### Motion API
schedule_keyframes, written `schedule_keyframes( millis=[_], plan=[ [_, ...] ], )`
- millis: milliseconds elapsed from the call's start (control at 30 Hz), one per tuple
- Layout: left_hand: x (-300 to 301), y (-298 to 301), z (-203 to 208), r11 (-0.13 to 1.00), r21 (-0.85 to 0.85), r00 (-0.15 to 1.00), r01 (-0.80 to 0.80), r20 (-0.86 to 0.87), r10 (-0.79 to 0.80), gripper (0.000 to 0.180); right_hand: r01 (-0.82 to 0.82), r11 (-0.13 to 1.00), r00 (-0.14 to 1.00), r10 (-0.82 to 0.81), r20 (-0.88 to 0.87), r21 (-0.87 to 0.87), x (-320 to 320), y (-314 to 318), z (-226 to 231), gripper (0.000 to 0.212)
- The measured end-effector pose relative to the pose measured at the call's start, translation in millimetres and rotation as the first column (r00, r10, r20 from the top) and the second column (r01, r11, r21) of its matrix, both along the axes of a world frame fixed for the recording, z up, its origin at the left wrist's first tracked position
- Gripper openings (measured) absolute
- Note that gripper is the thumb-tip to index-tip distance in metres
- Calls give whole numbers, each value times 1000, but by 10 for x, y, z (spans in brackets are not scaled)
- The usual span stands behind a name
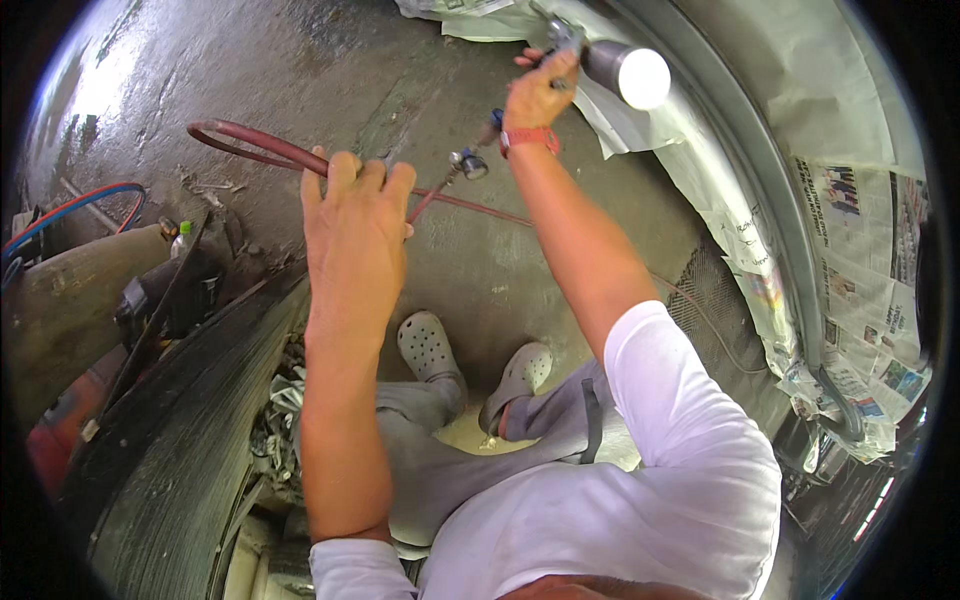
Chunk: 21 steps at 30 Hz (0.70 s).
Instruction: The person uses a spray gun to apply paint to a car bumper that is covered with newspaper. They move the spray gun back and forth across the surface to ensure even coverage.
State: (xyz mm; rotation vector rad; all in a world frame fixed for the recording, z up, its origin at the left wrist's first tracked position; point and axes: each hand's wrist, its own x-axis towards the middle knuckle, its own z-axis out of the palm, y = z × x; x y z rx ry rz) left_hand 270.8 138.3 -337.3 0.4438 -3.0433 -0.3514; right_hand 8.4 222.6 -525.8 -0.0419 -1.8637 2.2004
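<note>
My right hand (543, 98), with a red band at the wrist, is closed round the handle of a spray gun (568, 40). A dark cup with a bright white end (640, 78) sticks out to the right of the gun. Below that wrist, a small round gauge or regulator (470, 165) hangs on the air line. My left hand (357, 198) is wrapped round a dark red air hose (262, 143), its back toward me. The hose loops out to the left and runs on rightward behind my right forearm.
A long grey curved panel edge (770, 165) runs down the right, masked with newspaper (868, 270) and pale sheeting (690, 180). At the left lie a worn wooden board (190, 420), a large tan cylinder (90, 290) and red and blue hoses (75, 207). My clogs (428, 345) stand on the concrete floor.
</note>
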Motion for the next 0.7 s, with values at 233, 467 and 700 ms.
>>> schedule_keyframes(
  millis=[233,467,700],
  plan=[
    [-131,205,-150,997,-44,997,70,49,-67,44,-189,977,971,201,-131,94,-328,-51,57,55],
    [-429,914,-250,942,-22,822,336,495,-282,43,158,964,977,-122,-172,215,-183,1539,-201,58],
    [-722,1500,-411,859,251,711,447,482,-511,65,384,899,923,-371,-99,211,163,3100,-44,59]
  ],
)
